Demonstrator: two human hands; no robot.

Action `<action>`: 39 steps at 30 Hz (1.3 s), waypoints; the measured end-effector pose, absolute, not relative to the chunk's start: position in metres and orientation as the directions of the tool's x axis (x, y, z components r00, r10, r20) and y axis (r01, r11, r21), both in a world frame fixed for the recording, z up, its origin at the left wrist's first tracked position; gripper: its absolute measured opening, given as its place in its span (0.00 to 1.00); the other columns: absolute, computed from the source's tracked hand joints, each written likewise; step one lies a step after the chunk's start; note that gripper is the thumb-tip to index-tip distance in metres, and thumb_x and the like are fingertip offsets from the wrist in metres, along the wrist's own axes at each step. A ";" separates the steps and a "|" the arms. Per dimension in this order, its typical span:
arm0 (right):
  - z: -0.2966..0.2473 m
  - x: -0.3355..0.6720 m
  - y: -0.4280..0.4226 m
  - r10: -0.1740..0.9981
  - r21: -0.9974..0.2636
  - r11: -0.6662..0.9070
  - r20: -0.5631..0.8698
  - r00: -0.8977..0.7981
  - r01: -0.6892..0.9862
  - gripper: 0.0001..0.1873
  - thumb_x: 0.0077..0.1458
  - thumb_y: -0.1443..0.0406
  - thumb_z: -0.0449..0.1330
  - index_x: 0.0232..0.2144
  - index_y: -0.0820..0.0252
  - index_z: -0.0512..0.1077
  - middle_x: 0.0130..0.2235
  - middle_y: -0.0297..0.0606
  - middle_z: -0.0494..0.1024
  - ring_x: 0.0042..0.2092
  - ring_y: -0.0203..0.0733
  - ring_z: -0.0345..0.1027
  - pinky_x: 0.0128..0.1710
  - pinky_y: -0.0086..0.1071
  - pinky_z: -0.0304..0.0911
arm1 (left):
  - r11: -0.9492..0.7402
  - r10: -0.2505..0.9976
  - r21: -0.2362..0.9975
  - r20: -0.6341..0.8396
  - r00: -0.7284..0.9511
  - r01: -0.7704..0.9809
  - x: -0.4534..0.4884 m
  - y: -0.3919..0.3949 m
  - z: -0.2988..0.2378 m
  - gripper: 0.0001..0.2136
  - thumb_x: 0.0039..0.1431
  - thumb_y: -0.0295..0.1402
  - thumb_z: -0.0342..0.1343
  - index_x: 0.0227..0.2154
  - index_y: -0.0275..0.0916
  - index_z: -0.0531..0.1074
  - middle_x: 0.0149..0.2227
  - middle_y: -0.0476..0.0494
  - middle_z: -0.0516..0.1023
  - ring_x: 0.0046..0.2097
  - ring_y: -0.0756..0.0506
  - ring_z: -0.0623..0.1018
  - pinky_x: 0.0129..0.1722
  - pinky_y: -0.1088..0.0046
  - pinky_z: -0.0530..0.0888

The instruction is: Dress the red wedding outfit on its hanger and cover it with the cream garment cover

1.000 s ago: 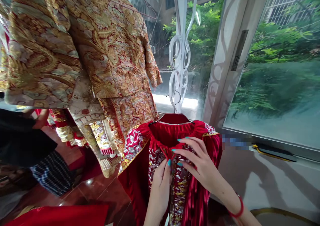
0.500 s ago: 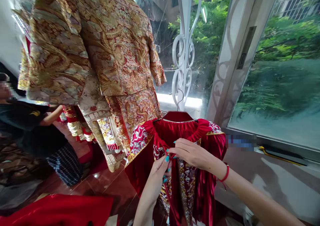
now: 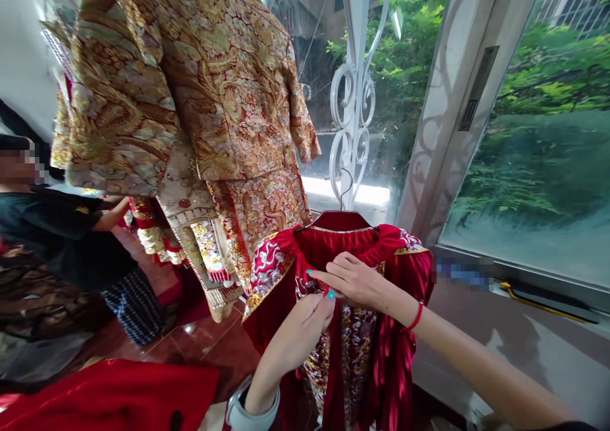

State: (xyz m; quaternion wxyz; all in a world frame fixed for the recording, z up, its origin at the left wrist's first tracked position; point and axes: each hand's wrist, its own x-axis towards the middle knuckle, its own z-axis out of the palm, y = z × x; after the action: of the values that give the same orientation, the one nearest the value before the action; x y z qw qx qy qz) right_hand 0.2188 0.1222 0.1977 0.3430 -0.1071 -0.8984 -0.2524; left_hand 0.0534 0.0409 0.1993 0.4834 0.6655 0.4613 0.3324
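Observation:
A red velvet garment (image 3: 405, 355) with silver and gold embroidery hangs on a red hanger (image 3: 339, 218) hooked to a white scrolled iron grille (image 3: 353, 94). My left hand (image 3: 309, 316) pinches the front edge just under the collar. My right hand (image 3: 355, 280), with a red bracelet on the wrist, grips the same spot from the right; its fingers meet those of the left hand at the neckline fastening. The fastening itself is hidden by the fingers.
Gold brocade garments (image 3: 204, 88) hang at upper left. Another person (image 3: 61, 240) in dark clothes crouches at the left. Red cloth (image 3: 109, 396) lies on the tiled floor (image 3: 210, 342) at lower left. A window frame (image 3: 457, 113) and sill stand at right.
Both hands have risen from the chest of the garment to its neckline and closed together there. The view has shifted, showing more of the person at left.

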 end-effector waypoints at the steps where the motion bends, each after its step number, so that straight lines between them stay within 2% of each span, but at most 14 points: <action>1: 0.195 0.218 0.122 0.004 0.378 0.846 0.700 -0.714 0.375 0.15 0.66 0.71 0.48 0.49 0.66 0.71 0.31 0.36 0.72 0.34 0.40 0.60 0.38 0.35 0.61 | -0.093 0.916 0.968 -0.009 0.401 0.234 0.054 0.042 0.201 0.20 0.64 0.49 0.40 0.21 0.43 0.52 0.22 0.56 0.52 0.26 0.50 0.54 0.27 0.70 0.54; 5: 0.186 0.214 0.125 -0.080 0.396 0.833 0.778 -0.624 0.386 0.13 0.66 0.72 0.49 0.42 0.68 0.73 0.27 0.36 0.71 0.33 0.40 0.59 0.34 0.34 0.60 | -0.078 0.865 0.987 -0.002 0.501 0.138 0.057 0.044 0.204 0.19 0.64 0.46 0.38 0.21 0.42 0.57 0.21 0.54 0.60 0.25 0.50 0.59 0.29 0.71 0.60; 9: 0.188 0.214 0.126 0.006 0.363 0.859 0.697 -0.717 0.360 0.18 0.66 0.73 0.43 0.50 0.70 0.70 0.31 0.40 0.72 0.36 0.42 0.61 0.38 0.36 0.63 | -0.186 0.956 0.861 0.047 0.289 0.474 0.047 0.045 0.208 0.19 0.65 0.44 0.38 0.22 0.41 0.61 0.25 0.49 0.67 0.30 0.47 0.66 0.34 0.68 0.65; 11: 0.191 0.215 0.124 0.090 0.208 0.927 0.684 -0.724 0.312 0.19 0.67 0.73 0.43 0.53 0.70 0.68 0.33 0.42 0.73 0.37 0.42 0.62 0.39 0.36 0.65 | -0.236 0.967 0.772 0.128 0.219 0.590 0.040 0.047 0.210 0.18 0.65 0.43 0.39 0.22 0.42 0.61 0.26 0.48 0.68 0.31 0.46 0.67 0.35 0.67 0.66; 13: 0.196 0.215 0.123 0.203 -0.058 0.972 0.702 -0.683 0.228 0.18 0.68 0.71 0.43 0.52 0.66 0.69 0.35 0.42 0.73 0.38 0.42 0.63 0.38 0.35 0.66 | -0.311 0.950 0.707 0.223 0.218 0.635 0.035 0.047 0.211 0.16 0.65 0.40 0.40 0.25 0.41 0.65 0.32 0.45 0.72 0.35 0.44 0.70 0.40 0.65 0.68; 16: 0.201 0.216 0.124 0.389 -0.419 0.903 0.707 -0.591 0.093 0.15 0.67 0.67 0.48 0.42 0.61 0.75 0.32 0.39 0.73 0.35 0.39 0.65 0.36 0.32 0.65 | -0.423 0.893 0.612 0.405 0.194 0.669 0.035 0.050 0.214 0.12 0.64 0.37 0.45 0.30 0.41 0.70 0.39 0.41 0.73 0.44 0.41 0.72 0.47 0.62 0.69; 19: 0.206 0.220 0.129 0.472 -0.565 0.825 0.677 -0.564 0.013 0.13 0.65 0.66 0.54 0.31 0.61 0.76 0.29 0.36 0.73 0.32 0.37 0.66 0.34 0.31 0.64 | -0.517 0.802 0.575 0.585 0.124 0.634 0.037 0.059 0.219 0.08 0.64 0.36 0.48 0.39 0.41 0.70 0.46 0.39 0.73 0.51 0.40 0.71 0.53 0.61 0.67; 21: 0.209 0.224 0.134 0.469 -0.595 0.803 0.654 -0.593 -0.021 0.10 0.62 0.68 0.58 0.30 0.62 0.77 0.29 0.36 0.74 0.33 0.37 0.68 0.35 0.31 0.65 | -0.568 0.792 0.601 0.585 0.176 0.562 0.038 0.071 0.223 0.12 0.66 0.34 0.45 0.48 0.40 0.68 0.50 0.39 0.74 0.54 0.42 0.72 0.56 0.62 0.67; 25: 0.214 0.231 0.139 0.343 -0.448 0.894 0.699 -0.627 -0.010 0.11 0.59 0.74 0.57 0.31 0.61 0.78 0.32 0.37 0.77 0.36 0.37 0.70 0.38 0.32 0.69 | -0.539 0.842 0.651 0.409 0.351 0.534 0.039 0.096 0.230 0.15 0.65 0.30 0.43 0.47 0.40 0.73 0.44 0.43 0.80 0.45 0.44 0.78 0.51 0.65 0.71; 28: 0.216 0.233 0.135 0.162 -0.062 0.983 0.736 -0.657 0.174 0.13 0.61 0.75 0.53 0.35 0.62 0.77 0.36 0.42 0.77 0.41 0.41 0.70 0.40 0.36 0.71 | -0.523 0.851 0.641 0.349 0.393 0.562 0.038 0.105 0.235 0.15 0.62 0.27 0.46 0.45 0.40 0.75 0.44 0.43 0.81 0.47 0.43 0.78 0.54 0.64 0.70; 30: 0.216 0.233 0.131 0.023 0.235 0.930 0.731 -0.682 0.283 0.12 0.62 0.75 0.53 0.36 0.64 0.76 0.36 0.44 0.77 0.43 0.43 0.70 0.41 0.38 0.72 | -0.531 0.835 0.680 0.317 0.450 0.506 0.036 0.109 0.240 0.15 0.60 0.26 0.47 0.45 0.41 0.76 0.46 0.43 0.81 0.51 0.43 0.77 0.56 0.64 0.69; 32: 0.215 0.234 0.126 -0.099 0.423 0.842 0.731 -0.675 0.335 0.09 0.61 0.75 0.55 0.35 0.65 0.75 0.35 0.43 0.78 0.43 0.43 0.71 0.43 0.38 0.73 | -0.518 0.811 0.739 0.265 0.521 0.431 0.034 0.113 0.245 0.15 0.59 0.28 0.49 0.46 0.41 0.75 0.48 0.43 0.80 0.52 0.43 0.76 0.57 0.64 0.69; 34: 0.213 0.236 0.125 -0.169 0.495 0.794 0.737 -0.654 0.352 0.06 0.59 0.75 0.58 0.33 0.65 0.75 0.34 0.41 0.78 0.42 0.42 0.72 0.44 0.37 0.73 | -0.495 0.792 0.776 0.219 0.570 0.391 0.033 0.117 0.248 0.14 0.59 0.30 0.51 0.47 0.40 0.74 0.49 0.42 0.79 0.52 0.44 0.75 0.57 0.63 0.69; 39: 0.211 0.242 0.128 -0.187 0.475 0.795 0.783 -0.593 0.376 0.05 0.60 0.74 0.58 0.35 0.66 0.75 0.35 0.42 0.80 0.42 0.40 0.73 0.44 0.35 0.74 | -0.518 0.782 0.781 0.268 0.563 0.348 0.039 0.121 0.250 0.14 0.61 0.35 0.51 0.47 0.40 0.72 0.46 0.42 0.77 0.49 0.45 0.75 0.53 0.65 0.70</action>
State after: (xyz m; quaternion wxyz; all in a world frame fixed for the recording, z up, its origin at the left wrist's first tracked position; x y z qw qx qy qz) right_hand 0.2419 0.1277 0.2105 0.4474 -0.0567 -0.8352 -0.3149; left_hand 0.0389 0.1208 0.2503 0.3468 0.8132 0.3474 0.3127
